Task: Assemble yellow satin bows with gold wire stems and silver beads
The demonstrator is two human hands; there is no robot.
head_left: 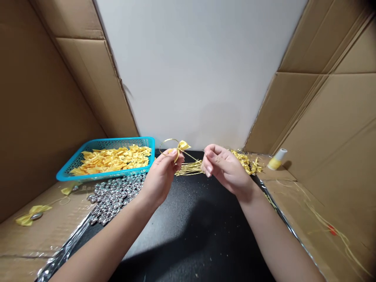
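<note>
My left hand (163,172) is closed in a pinch on a small yellow ribbon bow (182,146) with a thin gold cord loop (168,141) rising from it. My right hand (223,166) is closed in a pinch on the other end of the gold cord, which runs between the two hands. Both hands hover above a black work mat (190,223). Just behind the hands lies a bundle of gold cords (190,167).
A blue plastic basket (70,172) of yellow ribbon bows stands at the left. Several silver bells (114,194) lie in front of it. Finished gold bows (248,161) pile at the right, near a yellow-white bottle (276,159). Cardboard walls enclose both sides.
</note>
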